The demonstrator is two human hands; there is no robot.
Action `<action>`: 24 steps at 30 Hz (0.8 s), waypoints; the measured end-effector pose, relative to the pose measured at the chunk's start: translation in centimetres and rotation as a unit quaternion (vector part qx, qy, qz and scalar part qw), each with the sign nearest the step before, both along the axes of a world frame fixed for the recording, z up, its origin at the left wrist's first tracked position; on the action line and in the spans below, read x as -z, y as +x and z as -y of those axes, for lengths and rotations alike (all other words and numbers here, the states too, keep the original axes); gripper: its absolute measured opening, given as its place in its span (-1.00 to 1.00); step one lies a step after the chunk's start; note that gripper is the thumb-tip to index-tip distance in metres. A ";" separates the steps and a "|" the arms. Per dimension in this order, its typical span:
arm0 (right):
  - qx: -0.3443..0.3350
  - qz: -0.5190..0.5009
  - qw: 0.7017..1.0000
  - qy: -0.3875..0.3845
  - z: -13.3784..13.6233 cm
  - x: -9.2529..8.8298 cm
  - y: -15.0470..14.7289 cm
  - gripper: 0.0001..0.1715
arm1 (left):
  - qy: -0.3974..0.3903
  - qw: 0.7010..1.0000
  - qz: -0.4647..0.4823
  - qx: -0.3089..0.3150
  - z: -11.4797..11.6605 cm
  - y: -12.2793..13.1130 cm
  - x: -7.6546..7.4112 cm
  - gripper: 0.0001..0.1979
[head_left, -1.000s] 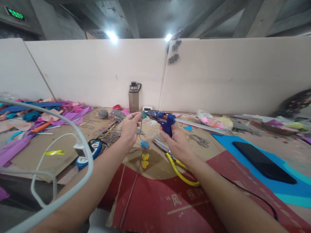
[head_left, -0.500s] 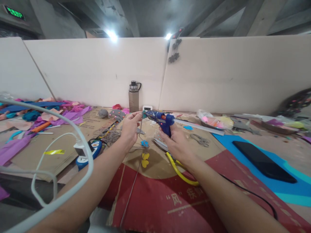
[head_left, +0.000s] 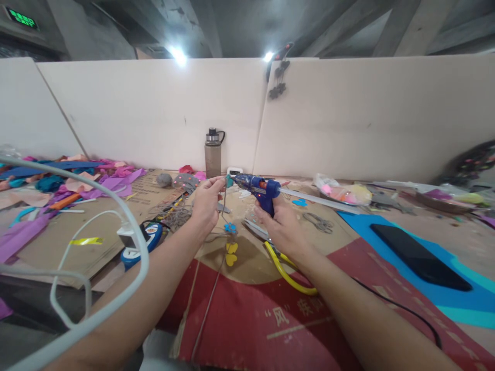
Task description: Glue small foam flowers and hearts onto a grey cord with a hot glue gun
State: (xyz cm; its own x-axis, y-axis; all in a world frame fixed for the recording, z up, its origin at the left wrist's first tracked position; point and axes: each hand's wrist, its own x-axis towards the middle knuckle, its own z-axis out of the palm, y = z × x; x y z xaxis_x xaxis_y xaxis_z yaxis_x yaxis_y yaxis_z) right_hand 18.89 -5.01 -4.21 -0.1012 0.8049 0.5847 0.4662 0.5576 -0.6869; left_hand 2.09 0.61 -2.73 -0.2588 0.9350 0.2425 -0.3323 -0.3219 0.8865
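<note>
Between thumb and fingers, my left hand (head_left: 207, 205) pinches a small teal cutout (head_left: 229, 181). A grey cord (head_left: 223, 210) hangs down from there, with a blue flower cutout (head_left: 230, 228) and a yellow cutout (head_left: 231, 254) along its line. My right hand (head_left: 284, 226) is wrapped round the grip of a blue hot glue gun (head_left: 266, 193), whose nozzle points left, right at the teal cutout. From the gun's rear sticks a long clear glue stick (head_left: 317, 199). Beneath my right hand lie yellow-handled scissors (head_left: 286, 273), partly hidden by the wrist.
A black phone (head_left: 419, 256) lies on blue sheets (head_left: 359, 226) at right. Behind my hands stands a bottle (head_left: 213, 157). A blue power strip (head_left: 143, 246) and a white cable (head_left: 133, 216) are at left, near coloured scraps (head_left: 50, 184). Red-and-brown cardboard (head_left: 240, 319) covers the table.
The glue gun and my right hand have shifted slightly right, so the nozzle sits a little back from the teal cutout. My left hand has stayed nearly still.
</note>
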 end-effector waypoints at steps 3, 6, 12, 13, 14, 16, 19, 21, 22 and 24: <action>0.003 0.001 1.000 0.003 0.0 -0.1 0.0 -0.67 | -0.003 1.000 0.005 0.000 0.0 0.0 -0.1 -0.83; 0.004 0.000 1.000 -0.003 0.1 -0.1 -0.1 -0.66 | -0.004 1.000 0.006 0.000 0.0 0.0 0.0 -0.84; -0.013 0.002 1.000 0.005 0.3 -0.3 -0.3 -0.63 | 0.003 1.000 -0.007 0.011 -0.1 0.0 0.2 -0.85; -0.012 0.002 1.000 0.005 0.3 -0.3 -0.4 -0.62 | 0.003 1.000 -0.007 0.012 -0.1 0.0 0.2 -0.85; -0.011 0.002 1.000 0.004 0.3 -0.2 -0.4 -0.62 | 0.003 1.000 -0.006 0.012 0.0 0.0 0.2 -0.85; -0.009 0.001 1.000 0.003 0.2 -0.2 -0.3 -0.63 | 0.001 1.000 -0.001 0.009 0.0 0.0 0.1 -0.85; -0.009 -0.003 1.000 0.007 0.1 -0.1 -0.3 -0.64 | -0.003 1.000 0.002 0.004 0.0 0.0 0.1 -0.85; -0.011 -0.005 1.000 0.015 0.2 -0.2 -0.3 -0.61 | -0.002 1.000 -0.001 0.005 0.0 0.0 0.1 -0.85; -0.011 -0.005 1.000 0.017 0.2 -0.2 -0.3 -0.59 | 0.000 1.000 -0.004 0.007 0.0 0.0 0.1 -0.85; -0.006 0.001 1.000 0.015 0.3 -0.3 -0.3 -0.57 | 0.005 1.000 -0.011 0.010 0.1 0.0 0.1 -0.85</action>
